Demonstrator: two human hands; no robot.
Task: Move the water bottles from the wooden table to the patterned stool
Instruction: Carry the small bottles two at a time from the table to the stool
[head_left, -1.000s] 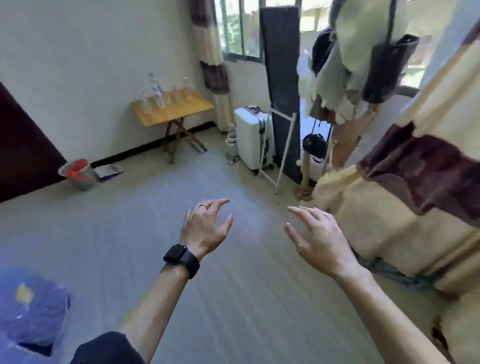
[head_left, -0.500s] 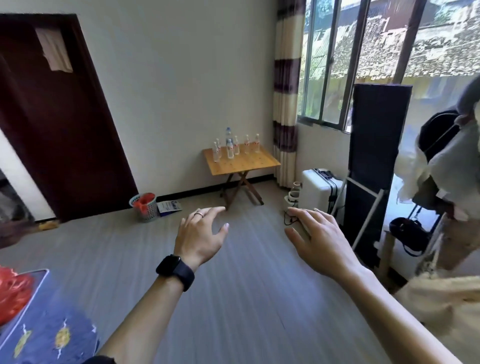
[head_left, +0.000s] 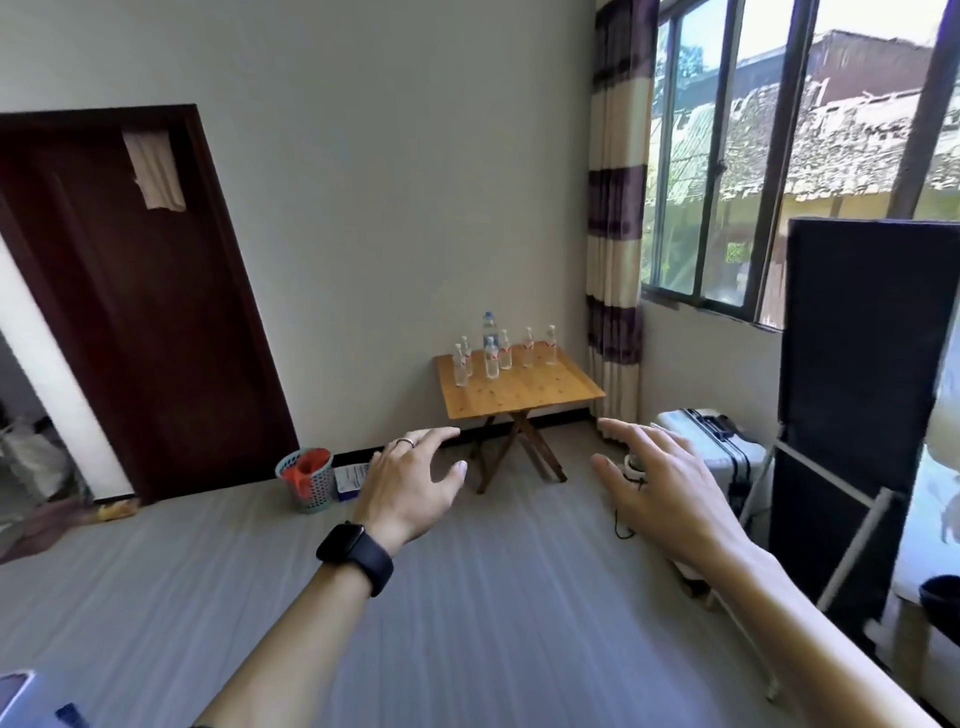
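Clear bottles (head_left: 491, 358) stand on the table (head_left: 530, 397), well ahead of the left hand (head_left: 410, 486) and the right hand (head_left: 660, 488), both spread and holding nothing, so I judge this the approach step: next, come near and grasp one.

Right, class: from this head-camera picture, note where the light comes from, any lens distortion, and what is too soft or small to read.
Head view: daylight enters through the window, the roofs outside washed out; wide-angle distortion leans the door; the water bottles on the wooden table are too small to read labels; the left hand and right hand look sharp.
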